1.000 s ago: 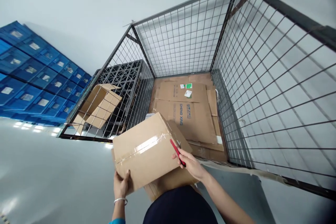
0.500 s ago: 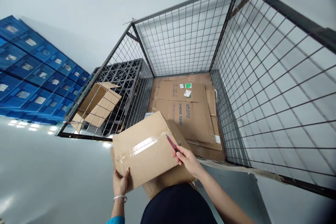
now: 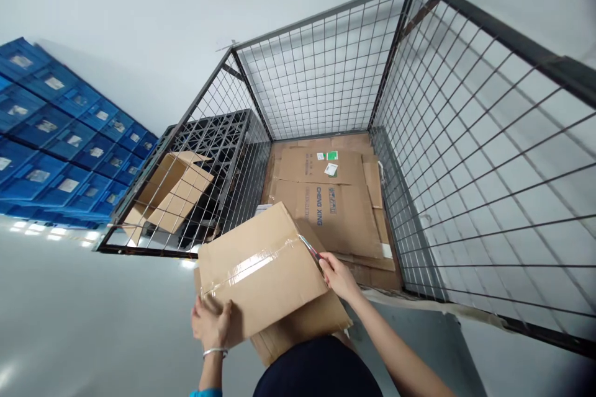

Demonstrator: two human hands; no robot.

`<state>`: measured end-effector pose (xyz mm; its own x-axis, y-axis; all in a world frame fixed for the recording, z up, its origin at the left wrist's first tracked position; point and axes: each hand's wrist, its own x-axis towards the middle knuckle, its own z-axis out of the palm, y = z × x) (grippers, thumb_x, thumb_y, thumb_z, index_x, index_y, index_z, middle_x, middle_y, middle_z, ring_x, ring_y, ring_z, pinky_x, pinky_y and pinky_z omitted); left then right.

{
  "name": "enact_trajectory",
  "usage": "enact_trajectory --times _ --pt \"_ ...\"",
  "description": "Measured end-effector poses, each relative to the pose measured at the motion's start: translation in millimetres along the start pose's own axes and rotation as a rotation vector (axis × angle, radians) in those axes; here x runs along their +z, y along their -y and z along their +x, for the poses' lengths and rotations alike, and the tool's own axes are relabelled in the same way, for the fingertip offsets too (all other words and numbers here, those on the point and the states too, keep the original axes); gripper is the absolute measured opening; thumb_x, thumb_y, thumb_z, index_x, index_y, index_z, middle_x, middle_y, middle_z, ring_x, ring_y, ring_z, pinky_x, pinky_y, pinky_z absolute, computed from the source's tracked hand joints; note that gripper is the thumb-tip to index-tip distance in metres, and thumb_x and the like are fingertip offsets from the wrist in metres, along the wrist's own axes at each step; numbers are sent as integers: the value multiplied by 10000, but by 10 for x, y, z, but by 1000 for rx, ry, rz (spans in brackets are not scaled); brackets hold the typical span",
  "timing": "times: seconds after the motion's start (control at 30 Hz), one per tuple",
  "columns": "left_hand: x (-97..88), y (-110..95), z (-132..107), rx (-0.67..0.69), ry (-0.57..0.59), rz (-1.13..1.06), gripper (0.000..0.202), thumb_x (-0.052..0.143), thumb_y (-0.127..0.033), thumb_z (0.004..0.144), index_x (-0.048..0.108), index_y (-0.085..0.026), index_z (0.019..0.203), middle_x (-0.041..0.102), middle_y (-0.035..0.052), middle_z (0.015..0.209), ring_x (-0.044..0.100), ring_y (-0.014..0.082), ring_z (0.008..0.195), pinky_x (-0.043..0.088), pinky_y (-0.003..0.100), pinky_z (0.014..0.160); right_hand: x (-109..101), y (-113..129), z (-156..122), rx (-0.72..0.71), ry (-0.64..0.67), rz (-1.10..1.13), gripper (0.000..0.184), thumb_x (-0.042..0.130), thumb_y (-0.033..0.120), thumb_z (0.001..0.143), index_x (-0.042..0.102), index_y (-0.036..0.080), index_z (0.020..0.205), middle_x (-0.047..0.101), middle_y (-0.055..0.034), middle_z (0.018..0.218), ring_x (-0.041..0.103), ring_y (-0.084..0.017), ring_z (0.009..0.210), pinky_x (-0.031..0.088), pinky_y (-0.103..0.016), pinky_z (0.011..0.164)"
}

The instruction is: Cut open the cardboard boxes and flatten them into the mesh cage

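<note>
A taped cardboard box is held tilted in front of my body, with shiny clear tape along the seam of its upper face. My left hand grips its lower left corner, thumb on the face and fingers at the side. In my right hand is a utility knife, its blade at the box's right edge by the tape's end. Whether the blade has entered the tape I cannot tell. Another piece of cardboard shows beneath the box, against my dark clothing.
Ahead stands a wire mesh cage with flattened cardboard on its floor. An opened carton rests by a black plastic pallet beyond the left mesh. Stacked blue bins line the left.
The knife has shifted from the box's upper face to its right edge, with its blade now pointing along that edge. My left hand's fingers have moved outward along the left corner.
</note>
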<state>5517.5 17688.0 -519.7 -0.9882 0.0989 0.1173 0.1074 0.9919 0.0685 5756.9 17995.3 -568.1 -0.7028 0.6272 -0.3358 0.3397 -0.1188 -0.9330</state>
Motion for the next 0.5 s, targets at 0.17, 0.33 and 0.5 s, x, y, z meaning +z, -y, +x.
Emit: enact_trajectory --times 0.17,0.33,0.5 --pt "-152 -1304 487 529 93 -62 776 502 -536 793 337 -104 1416 309 174 1483 323 288 1372 284 392 1133 -15 47 -57 48 76 54 408 333 555 888 507 223 1049 521 71 542 514 -119 443 413 -240 468" --pt "-91 -2661 834 622 388 -143 663 411 -567 850 385 -236 1424 419 80 1458 340 267 1362 222 437 1138 -33 3 -80 100 178 157 367 385 567 859 474 223 949 565 52 641 525 -104 480 407 -223 450" --pt "-60 -2923 894 525 553 -81 522 352 -668 844 630 -341 1141 634 48 1216 513 307 1186 256 533 1063 -128 251 302 -52 68 15 270 362 407 895 531 229 1009 607 17 735 552 -117 575 440 -244 535"
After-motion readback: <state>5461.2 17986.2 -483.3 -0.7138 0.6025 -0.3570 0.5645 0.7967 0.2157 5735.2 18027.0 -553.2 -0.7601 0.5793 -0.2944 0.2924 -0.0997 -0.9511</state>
